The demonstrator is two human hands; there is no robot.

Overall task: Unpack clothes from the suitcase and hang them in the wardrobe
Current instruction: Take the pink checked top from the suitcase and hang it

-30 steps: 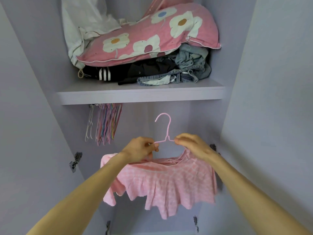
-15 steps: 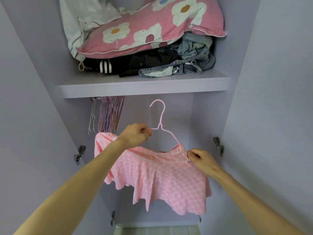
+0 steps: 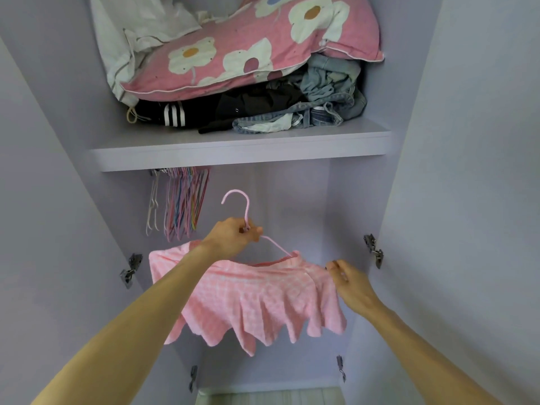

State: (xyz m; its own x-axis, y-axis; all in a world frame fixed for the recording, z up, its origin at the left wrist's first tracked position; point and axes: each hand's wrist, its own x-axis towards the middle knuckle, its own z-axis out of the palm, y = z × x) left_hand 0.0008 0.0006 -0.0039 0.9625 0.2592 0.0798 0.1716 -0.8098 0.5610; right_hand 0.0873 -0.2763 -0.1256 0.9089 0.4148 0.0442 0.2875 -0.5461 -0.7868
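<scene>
Head view, looking into the open wardrobe (image 3: 467,141).

- Left hand (image 3: 233,238): fingers curled tight round the neck of a pink hanger (image 3: 247,209), just under its hook. The hook stands free in the air, tip pointing toward 10 o'clock, below the shelf (image 3: 239,154) and touching nothing that I can see.
- Pink checked garment (image 3: 257,296): draped on that hanger, a little below the centre of the view, inside the wardrobe opening. Its scalloped hem hangs loose toward 6 o'clock. One hanger arm shows bare, running from the left hand toward 4 o'clock into the neckline.
- Right hand (image 3: 349,283): at 3 o'clock of the garment, thumb and bent fingertips drawn together at the cloth's upper right corner, pinching the edge there.
- Spare hangers (image 3: 184,203): a bunch of mixed colours hanging under the shelf, at 11 o'clock of the left hand and apart from it. The rail itself is hidden by the shelf edge.
- On the shelf, 12 o'clock: a pink flowered pillow (image 3: 257,45) on top of black clothes (image 3: 222,112) with a white-striped cuff, crumpled denim (image 3: 330,95) to their right, white cloth (image 3: 140,30) at the rear left.
- Metal hinges: one on the left wall at 9 o'clock (image 3: 130,270), one on the right wall at 3 o'clock (image 3: 372,249), two more lower down.
</scene>
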